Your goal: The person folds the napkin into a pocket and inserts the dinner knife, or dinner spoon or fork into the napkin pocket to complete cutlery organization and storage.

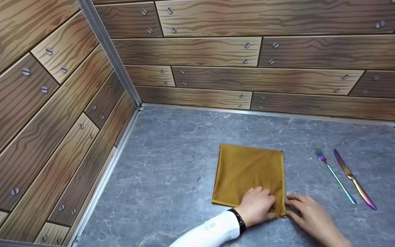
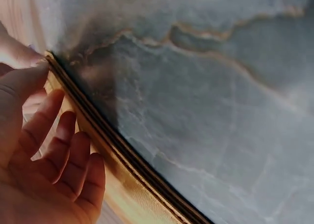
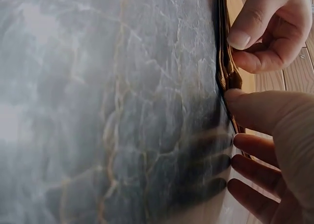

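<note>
Head view puts the white sleeve and dark band nearest to me, the left forearm slanting in from the bottom edge. Its left hand rests knuckles-up over the near right corner of the cloth, fingers curled in; I can't tell whether they pinch the fabric or merely press it. From the lower right comes the right hand, its fingers loosely spread along the cloth's right edge and its thumb at that same corner. My right wrist view shows a gap between that thumb and the other fingers, so I read no grip there.

The mustard cloth lies flat on the table, folded roughly square. My left wrist view shows several layers stacked along the edge. I judge it light, soft and limp, nothing that would break; the layers could slide over one another or rumple if pushed. I'd take hold at the stacked corner, thumb above and fingertips beneath, catching every layer, with the other palm steadying the middle. Its far edge looks straight, and faint creases cross the top.

Beyond the right hand and well apart from the cloth, the fork and knife lie side by side. Behind everything stands the plank-patterned wall.
</note>
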A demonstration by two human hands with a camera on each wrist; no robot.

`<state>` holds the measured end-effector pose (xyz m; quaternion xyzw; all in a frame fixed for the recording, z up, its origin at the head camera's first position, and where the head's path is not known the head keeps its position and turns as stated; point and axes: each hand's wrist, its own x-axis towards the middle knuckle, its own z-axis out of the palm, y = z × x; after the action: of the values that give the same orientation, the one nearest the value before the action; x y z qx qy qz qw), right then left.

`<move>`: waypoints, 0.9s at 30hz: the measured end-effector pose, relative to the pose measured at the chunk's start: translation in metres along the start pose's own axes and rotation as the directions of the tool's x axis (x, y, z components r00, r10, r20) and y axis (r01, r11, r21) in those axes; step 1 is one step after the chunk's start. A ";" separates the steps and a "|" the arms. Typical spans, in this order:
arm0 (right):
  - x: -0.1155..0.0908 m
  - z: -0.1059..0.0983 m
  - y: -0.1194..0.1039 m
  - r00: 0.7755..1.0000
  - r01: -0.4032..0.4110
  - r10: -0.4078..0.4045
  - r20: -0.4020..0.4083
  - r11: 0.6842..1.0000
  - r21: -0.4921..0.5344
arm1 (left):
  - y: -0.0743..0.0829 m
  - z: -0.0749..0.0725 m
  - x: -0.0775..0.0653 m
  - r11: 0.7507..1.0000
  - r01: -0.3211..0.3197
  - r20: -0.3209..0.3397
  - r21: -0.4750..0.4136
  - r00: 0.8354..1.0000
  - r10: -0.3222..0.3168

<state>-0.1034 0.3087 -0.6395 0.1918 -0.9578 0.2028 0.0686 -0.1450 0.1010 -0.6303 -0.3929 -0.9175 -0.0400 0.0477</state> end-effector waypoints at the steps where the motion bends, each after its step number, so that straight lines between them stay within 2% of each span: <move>1: 0.000 0.001 0.000 1.000 0.001 -0.001 -0.012 1.000 0.014 | 0.001 0.001 0.000 1.000 0.003 0.000 -0.002 1.000 -0.003; 8: 0.000 0.006 -0.001 0.993 0.051 -0.042 -0.107 0.995 0.083 | 0.005 0.007 0.001 0.999 0.047 -0.025 -0.016 0.999 -0.047; 14: -0.002 0.006 -0.002 0.984 0.094 -0.079 -0.160 0.992 0.088 | 0.004 0.007 0.003 0.991 0.103 -0.052 -0.087 0.993 -0.108; 17: -0.005 0.005 -0.005 0.990 0.068 -0.061 -0.127 0.996 0.051 | 0.002 0.005 0.005 0.984 0.130 -0.050 -0.119 0.989 -0.137; 22: -0.012 0.000 -0.014 1.000 0.016 -0.016 -0.008 1.000 -0.022 | -0.004 0.003 0.010 0.959 0.174 -0.037 -0.224 0.982 -0.187; 27: -0.019 0.001 -0.023 0.995 0.079 -0.074 0.064 0.994 -0.076 | -0.014 -0.001 0.012 0.909 0.215 -0.044 -0.358 0.968 -0.247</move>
<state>-0.0772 0.2956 -0.6357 0.2317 -0.9586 0.1562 0.0544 -0.1634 0.1000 -0.6282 -0.2817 -0.9326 -0.2255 0.0122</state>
